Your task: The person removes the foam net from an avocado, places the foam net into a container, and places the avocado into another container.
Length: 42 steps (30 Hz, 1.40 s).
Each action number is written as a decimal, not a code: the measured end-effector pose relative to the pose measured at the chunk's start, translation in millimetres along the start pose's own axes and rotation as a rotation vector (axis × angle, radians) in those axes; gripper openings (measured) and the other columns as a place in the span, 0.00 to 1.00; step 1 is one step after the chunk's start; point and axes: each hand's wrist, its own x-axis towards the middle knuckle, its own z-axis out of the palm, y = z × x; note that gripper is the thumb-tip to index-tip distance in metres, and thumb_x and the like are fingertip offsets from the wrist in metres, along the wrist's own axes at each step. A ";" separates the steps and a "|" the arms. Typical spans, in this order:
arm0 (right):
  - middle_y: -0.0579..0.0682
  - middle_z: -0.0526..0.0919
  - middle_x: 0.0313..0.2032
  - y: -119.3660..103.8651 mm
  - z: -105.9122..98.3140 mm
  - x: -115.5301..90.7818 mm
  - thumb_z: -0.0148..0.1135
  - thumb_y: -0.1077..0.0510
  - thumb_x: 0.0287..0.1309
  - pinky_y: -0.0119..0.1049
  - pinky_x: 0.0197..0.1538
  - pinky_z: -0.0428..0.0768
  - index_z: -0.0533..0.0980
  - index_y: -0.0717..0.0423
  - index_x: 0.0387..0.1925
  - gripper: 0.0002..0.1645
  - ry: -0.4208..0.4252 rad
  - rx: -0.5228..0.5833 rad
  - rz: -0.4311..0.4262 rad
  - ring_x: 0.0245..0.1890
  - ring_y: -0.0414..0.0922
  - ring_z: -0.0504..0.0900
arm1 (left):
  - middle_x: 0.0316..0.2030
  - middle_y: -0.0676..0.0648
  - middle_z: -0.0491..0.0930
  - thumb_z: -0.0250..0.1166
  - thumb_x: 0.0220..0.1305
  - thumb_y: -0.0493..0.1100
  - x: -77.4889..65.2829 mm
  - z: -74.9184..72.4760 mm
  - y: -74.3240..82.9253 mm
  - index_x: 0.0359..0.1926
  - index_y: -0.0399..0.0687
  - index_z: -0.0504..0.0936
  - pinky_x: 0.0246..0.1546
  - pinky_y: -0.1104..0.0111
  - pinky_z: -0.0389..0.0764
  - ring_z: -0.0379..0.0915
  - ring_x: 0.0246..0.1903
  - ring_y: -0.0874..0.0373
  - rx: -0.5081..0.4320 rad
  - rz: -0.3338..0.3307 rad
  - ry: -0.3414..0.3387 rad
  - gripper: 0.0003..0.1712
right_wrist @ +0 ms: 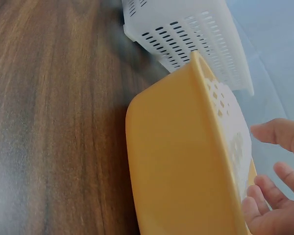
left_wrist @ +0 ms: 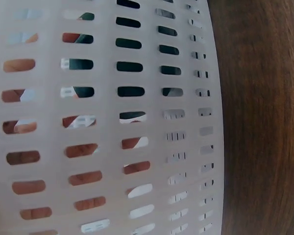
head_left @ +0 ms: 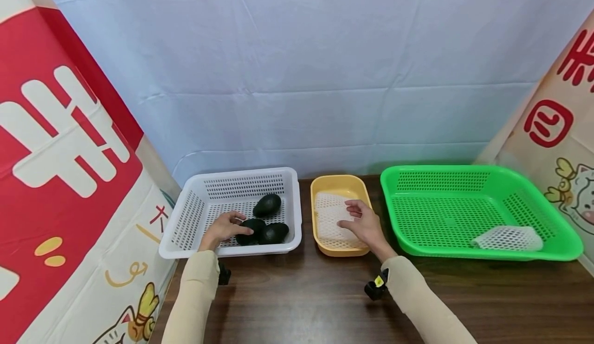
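Three dark green avocados lie in the white basket (head_left: 297,212). My left hand (head_left: 226,229) reaches over its near side and holds the left avocado (head_left: 255,225), thumb across the front and fingers at the far side. Beside that fruit are another avocado (head_left: 274,233) and, further back, a third avocado (head_left: 267,206). In the left wrist view the basket wall (left_wrist: 103,137) hides most of the hand. My right hand (head_left: 363,224) hovers over white foam net sleeves (head_left: 331,217) in the yellow basket (head_left: 341,251), its fingers loosely bent and apart with nothing between them.
A large green basket (head_left: 436,220) stands on the right with a white foam net (head_left: 510,238) in its near right corner. The baskets line the back of the brown wooden table (head_left: 297,297), before a pale cloth backdrop (head_left: 315,76).
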 end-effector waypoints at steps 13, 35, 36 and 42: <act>0.56 0.74 0.48 -6.9 -10.0 -9.8 0.70 0.58 0.42 0.49 0.50 0.69 0.70 0.58 0.50 0.30 -0.080 0.077 -0.084 0.48 0.52 0.72 | 0.46 0.42 0.73 0.71 0.45 0.48 -4.5 1.6 14.0 0.48 0.46 0.74 0.40 0.57 0.72 0.69 0.44 0.49 -0.014 0.138 0.255 0.28; 0.58 0.72 0.48 -19.0 -51.4 -18.7 0.68 0.58 0.45 0.48 0.51 0.69 0.68 0.60 0.51 0.30 -0.073 0.176 -0.207 0.48 0.52 0.71 | 0.47 0.48 0.71 0.70 0.43 0.58 -30.2 30.5 51.7 0.54 0.54 0.69 0.40 0.61 0.74 0.70 0.44 0.53 -0.202 0.266 0.402 0.36; 0.59 0.72 0.48 -18.5 -53.1 -19.4 0.68 0.58 0.45 0.48 0.51 0.69 0.68 0.61 0.51 0.30 -0.074 0.180 -0.211 0.48 0.53 0.71 | 0.47 0.47 0.71 0.70 0.43 0.58 -30.9 31.8 52.9 0.54 0.54 0.69 0.39 0.61 0.74 0.71 0.44 0.53 -0.200 0.262 0.397 0.36; 0.57 0.73 0.47 -12.9 -64.5 -24.1 0.68 0.57 0.46 0.46 0.49 0.70 0.69 0.58 0.50 0.29 -0.045 0.160 -0.222 0.47 0.56 0.71 | 0.46 0.48 0.72 0.70 0.42 0.58 -36.7 40.2 63.2 0.52 0.55 0.69 0.37 0.60 0.74 0.72 0.43 0.51 -0.161 0.276 0.385 0.35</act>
